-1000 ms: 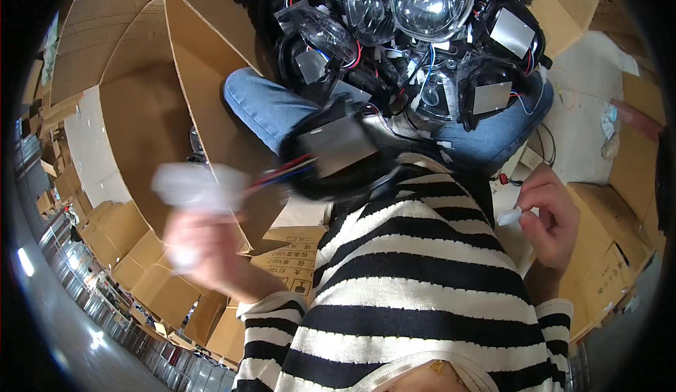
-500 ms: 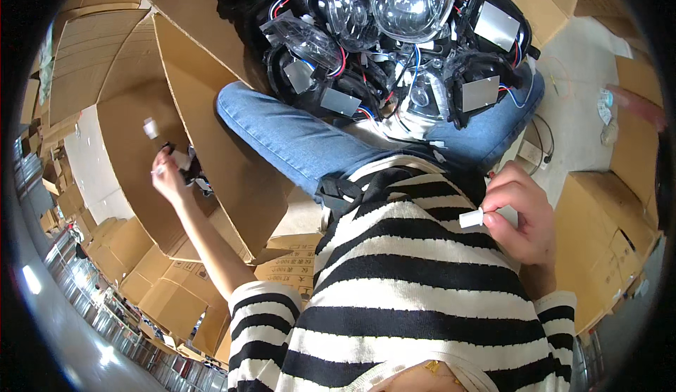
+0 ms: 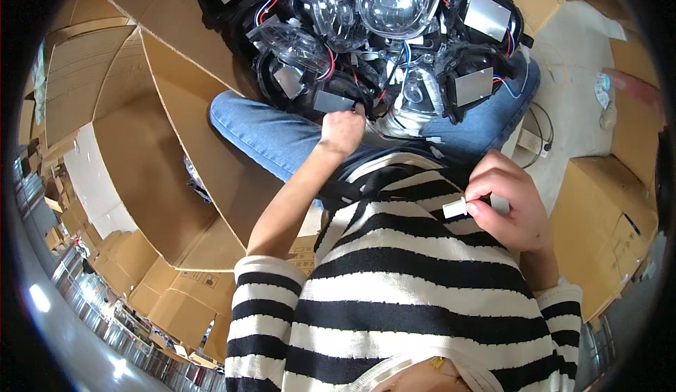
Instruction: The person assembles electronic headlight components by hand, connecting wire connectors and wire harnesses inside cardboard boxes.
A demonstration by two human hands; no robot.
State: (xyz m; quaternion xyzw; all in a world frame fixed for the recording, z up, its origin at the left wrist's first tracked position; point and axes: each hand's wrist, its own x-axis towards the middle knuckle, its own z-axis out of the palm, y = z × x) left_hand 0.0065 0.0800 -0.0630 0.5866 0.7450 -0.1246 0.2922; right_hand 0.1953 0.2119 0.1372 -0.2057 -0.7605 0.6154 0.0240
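Note:
A heap of clear-lensed headlights point(image 3: 398, 3) with black housings, silver labels and coloured wires fills a carton in front of me. My left hand point(image 3: 343, 131) has its fingers closed at the near edge of one black headlight point(image 3: 334, 101) with a silver label; its fingertips are partly hidden. Near my right side, my right hand point(image 3: 510, 202) pinches a small white rectangular piece point(image 3: 455, 210) between thumb and fingers. Another pale flat bit point(image 3: 500, 205) shows in the gap of that hand.
On my left stands an open cardboard box point(image 3: 144, 174) with dark parts partly visible inside. A closed carton point(image 3: 598, 230) is at the right, near a black cable point(image 3: 548, 135) on the floor. Loose wires with white plugs point(image 3: 435, 140) hang over my lap.
My left hand has come out of the left box and moved right to the headlight heap. A white piece seen in the air above that box is gone from view. My right hand keeps its pinch.

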